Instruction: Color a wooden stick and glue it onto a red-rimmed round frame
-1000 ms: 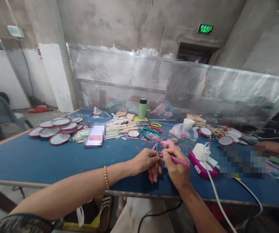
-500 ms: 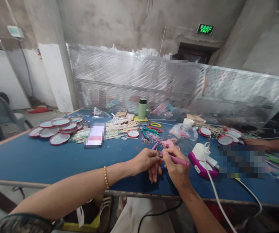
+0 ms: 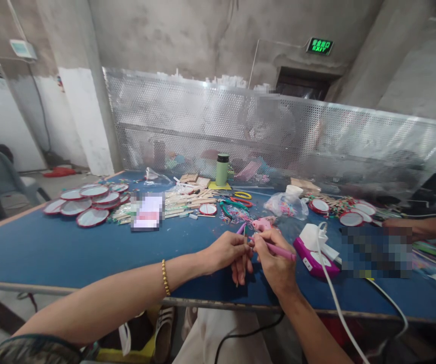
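Observation:
My left hand (image 3: 231, 253) is closed over the table's front edge, its fingers pinched round a thin stick whose green end (image 3: 246, 230) shows above them. Most of that stick is hidden by the fingers. Against it, my right hand (image 3: 277, 263) grips a pink pen-like tool (image 3: 280, 251), its tip close to the left fingertips. Just beyond the hands lie a purple rod-shaped piece (image 3: 241, 228) and a pink glue gun (image 3: 262, 223). A tangle of coloured strings (image 3: 236, 216) and green-handled pliers (image 3: 223, 211) lie farther back.
Round white discs with red rims (image 3: 92, 217) are piled at left. A phone (image 3: 147, 212), wooden sticks (image 3: 187, 202) and a green bottle (image 3: 221, 169) stand behind. On the right are a purple power strip (image 3: 316, 260) with a white cable and another person's hand (image 3: 398, 227).
My hands and the pink tool keep almost the same pose. The view has shifted very slightly, and the figure behind the perforated panel has moved.

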A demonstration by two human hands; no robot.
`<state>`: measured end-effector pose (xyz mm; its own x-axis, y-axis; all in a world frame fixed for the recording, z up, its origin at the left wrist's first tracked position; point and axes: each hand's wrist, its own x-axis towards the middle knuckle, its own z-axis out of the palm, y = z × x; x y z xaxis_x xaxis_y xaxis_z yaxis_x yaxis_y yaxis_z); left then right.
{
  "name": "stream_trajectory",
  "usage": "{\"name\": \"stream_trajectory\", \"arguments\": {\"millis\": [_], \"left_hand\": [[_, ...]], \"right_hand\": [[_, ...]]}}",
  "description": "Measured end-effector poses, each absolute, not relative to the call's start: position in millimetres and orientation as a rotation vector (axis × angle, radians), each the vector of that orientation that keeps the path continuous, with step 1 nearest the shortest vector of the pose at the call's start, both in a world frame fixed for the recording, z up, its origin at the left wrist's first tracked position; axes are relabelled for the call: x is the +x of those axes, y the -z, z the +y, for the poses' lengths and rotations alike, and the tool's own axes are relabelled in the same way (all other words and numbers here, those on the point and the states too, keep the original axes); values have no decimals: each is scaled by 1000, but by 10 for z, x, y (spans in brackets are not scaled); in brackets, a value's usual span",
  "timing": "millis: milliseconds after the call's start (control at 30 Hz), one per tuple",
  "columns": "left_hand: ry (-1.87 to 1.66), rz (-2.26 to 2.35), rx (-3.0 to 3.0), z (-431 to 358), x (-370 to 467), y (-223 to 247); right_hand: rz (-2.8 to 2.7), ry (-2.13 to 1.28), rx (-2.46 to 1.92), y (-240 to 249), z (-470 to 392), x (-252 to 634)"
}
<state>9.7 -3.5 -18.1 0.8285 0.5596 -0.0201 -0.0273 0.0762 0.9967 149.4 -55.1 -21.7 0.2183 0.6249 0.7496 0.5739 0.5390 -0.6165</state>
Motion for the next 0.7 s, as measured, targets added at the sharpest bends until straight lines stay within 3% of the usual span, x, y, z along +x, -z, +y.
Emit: {"name": "stream_trajectory", "arguments": {"millis": [700], "left_hand": [[-449,439,1420,-42,79,163]], "right_hand": [[-1446,-64,-1135,181,-580,1484]]}}
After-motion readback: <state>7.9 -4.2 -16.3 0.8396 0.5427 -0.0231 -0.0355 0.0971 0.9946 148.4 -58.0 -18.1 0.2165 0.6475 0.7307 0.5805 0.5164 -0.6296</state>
